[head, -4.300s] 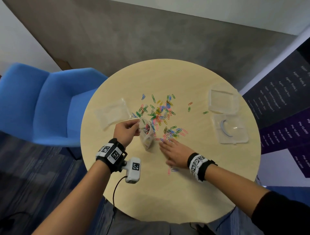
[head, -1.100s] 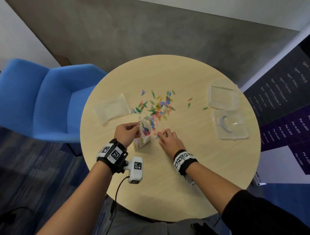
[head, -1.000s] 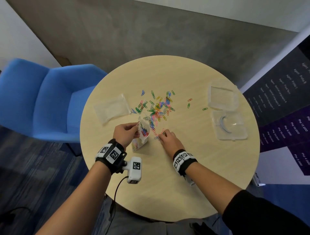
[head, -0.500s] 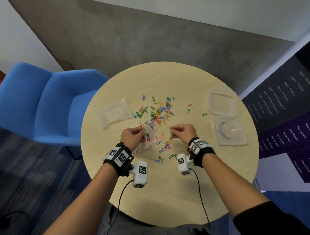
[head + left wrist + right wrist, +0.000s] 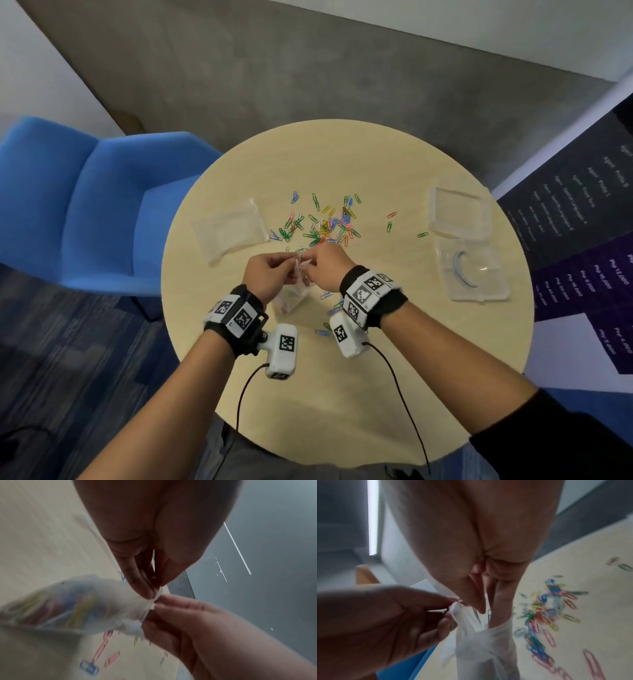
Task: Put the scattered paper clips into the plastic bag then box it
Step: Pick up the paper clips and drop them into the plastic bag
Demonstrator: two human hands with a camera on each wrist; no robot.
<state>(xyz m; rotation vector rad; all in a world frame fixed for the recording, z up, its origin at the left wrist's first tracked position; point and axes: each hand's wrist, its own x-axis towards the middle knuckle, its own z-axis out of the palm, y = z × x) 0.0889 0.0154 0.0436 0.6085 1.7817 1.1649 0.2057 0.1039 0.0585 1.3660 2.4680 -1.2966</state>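
Note:
A small clear plastic bag (image 5: 291, 299) partly filled with coloured clips hangs just above the round table (image 5: 342, 394). My left hand (image 5: 291, 265) pinches the bag's rim (image 5: 157, 595) and holds it up. My right hand (image 5: 310, 265) meets it at the mouth. There its thumb and fingers pinch a few paper clips (image 5: 489, 614), and its fingertips (image 5: 498, 615) dip into the opening of the bag (image 5: 479, 642). Loose coloured paper clips (image 5: 322, 226) lie scattered beyond my hands, and a few more (image 5: 329, 310) lie under my right wrist.
A second flat clear plastic bag (image 5: 229, 229) lies at the table's left. At the right edge sit a clear plastic box lid (image 5: 459, 209) and its open base (image 5: 472, 270). A blue armchair (image 5: 85, 205) stands close on the left.
My right hand has lifted off the table with clips and swung left to the bag's mouth. The left hand has raised the bag slightly.

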